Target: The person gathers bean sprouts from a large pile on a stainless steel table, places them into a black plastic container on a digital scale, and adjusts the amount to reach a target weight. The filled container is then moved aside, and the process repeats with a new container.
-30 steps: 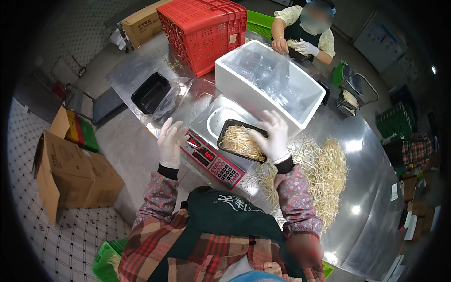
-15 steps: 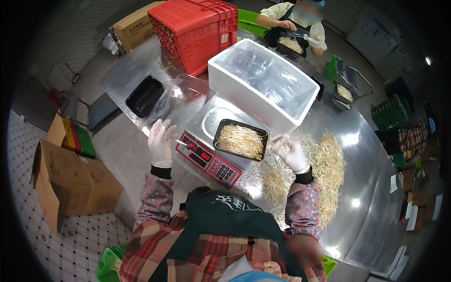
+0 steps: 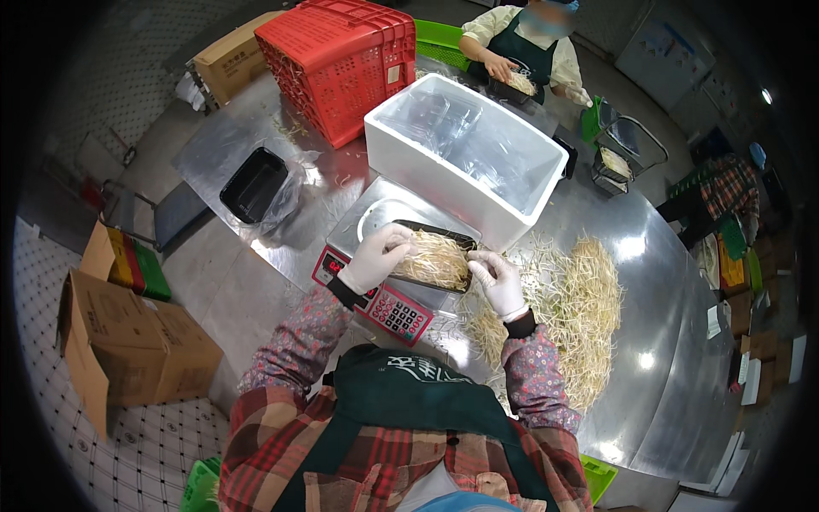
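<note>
A black plastic tray (image 3: 468, 243) heaped with bean sprouts (image 3: 435, 260) sits on the metal pan of a digital scale (image 3: 399, 317) with a red keypad front. My gloved left hand (image 3: 376, 258) has its fingers curled at the tray's left end, covering part of the scale's display. At the right end, my gloved right hand (image 3: 499, 284) closes thumb and fingers on the rim. Both fingertips are partly hidden by the hands. Left of the scale, an empty black tray (image 3: 253, 186) lies beside a clear plastic lid (image 3: 288, 203).
Beyond the scale stands a white foam box (image 3: 461, 189) of clear plastic lids. A red crate (image 3: 337, 72) is behind left. Loose sprouts (image 3: 589, 311) are piled on the metal table (image 3: 661, 341) at right. Across the table a co-worker (image 3: 520, 51) handles another sprout tray.
My left hand has moved right, from beside the clear lid to the filled tray. The lid now lies near the empty tray. My right hand has moved slightly left onto the tray's rim.
</note>
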`<state>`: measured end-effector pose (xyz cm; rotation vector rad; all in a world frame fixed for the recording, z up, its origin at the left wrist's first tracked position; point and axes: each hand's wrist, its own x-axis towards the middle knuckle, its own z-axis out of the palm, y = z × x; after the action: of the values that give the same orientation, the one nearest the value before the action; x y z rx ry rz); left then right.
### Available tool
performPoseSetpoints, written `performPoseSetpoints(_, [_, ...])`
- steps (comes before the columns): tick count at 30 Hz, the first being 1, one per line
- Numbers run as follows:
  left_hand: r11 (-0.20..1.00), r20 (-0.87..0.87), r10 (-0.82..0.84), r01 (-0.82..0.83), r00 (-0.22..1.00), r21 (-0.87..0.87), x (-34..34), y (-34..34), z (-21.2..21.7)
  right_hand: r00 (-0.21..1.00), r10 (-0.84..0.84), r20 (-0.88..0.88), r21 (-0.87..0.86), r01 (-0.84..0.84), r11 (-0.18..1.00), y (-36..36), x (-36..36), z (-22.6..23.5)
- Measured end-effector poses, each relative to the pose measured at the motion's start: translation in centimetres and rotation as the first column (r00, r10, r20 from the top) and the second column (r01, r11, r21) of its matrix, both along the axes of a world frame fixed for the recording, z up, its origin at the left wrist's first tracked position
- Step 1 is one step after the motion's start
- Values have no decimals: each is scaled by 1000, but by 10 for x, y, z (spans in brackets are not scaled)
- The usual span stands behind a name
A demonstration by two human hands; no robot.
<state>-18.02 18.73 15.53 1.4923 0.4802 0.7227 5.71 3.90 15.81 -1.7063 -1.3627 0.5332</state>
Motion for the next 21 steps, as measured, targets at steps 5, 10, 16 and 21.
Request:
performPoseSetpoints(5, [814,-209,380,-219,901,538,25,41,-8,861,-172,478,168,103,980,43,7,-15])
performPoseSetpoints(10, [907,-330,368,-259,869,332,9,74,-81,914,-89,395,-64,124,990,65,4,-30])
performPoseSetpoints(16, [956,-243,113,-172,963,-237,7,67,-70,782,-100,-615,-79,65,995,71,17,-72])
performPoseSetpoints(21, [948,-164,179,-215,970,-236,4,69,-88,752,-53,-657,-40,35,999,78,18,-93])
